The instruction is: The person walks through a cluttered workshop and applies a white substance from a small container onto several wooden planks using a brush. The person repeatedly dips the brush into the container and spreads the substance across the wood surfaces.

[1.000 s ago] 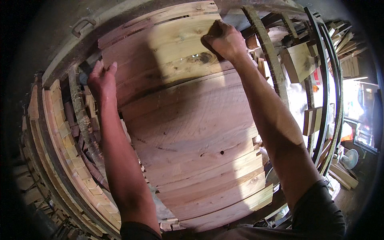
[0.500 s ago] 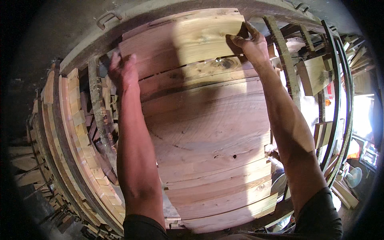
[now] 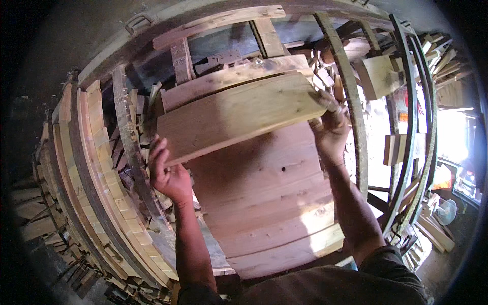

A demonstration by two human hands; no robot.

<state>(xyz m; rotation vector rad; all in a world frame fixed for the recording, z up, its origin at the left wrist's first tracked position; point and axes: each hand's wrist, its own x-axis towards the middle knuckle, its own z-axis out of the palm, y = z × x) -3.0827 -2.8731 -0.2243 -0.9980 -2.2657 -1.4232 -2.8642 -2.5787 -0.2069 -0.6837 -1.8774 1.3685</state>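
Observation:
A wide wooden board [image 3: 239, 114] is raised and tilted above a row of planks [image 3: 254, 190], its right end farther from me. My left hand [image 3: 172, 173] grips its left end, thumb beneath the near edge and fingers at the end. At the other end, my right hand [image 3: 330, 127] has its fingers and thumb around the corner. Just beyond lies a narrower knotty plank [image 3: 239, 76]. The board hides part of the planks under it.
A thin wood strip [image 3: 218, 23] lies across the far side of the frame. Dark rails [image 3: 345, 96] run along the right, with a wood block [image 3: 376, 76] beyond. Stacked boards [image 3: 101, 162] stand at left. A fan [image 3: 446, 212] is at far right.
The wide board has come toward me, lifted off the row, and both hands have moved nearer with it. A gap with crosspieces now shows behind it.

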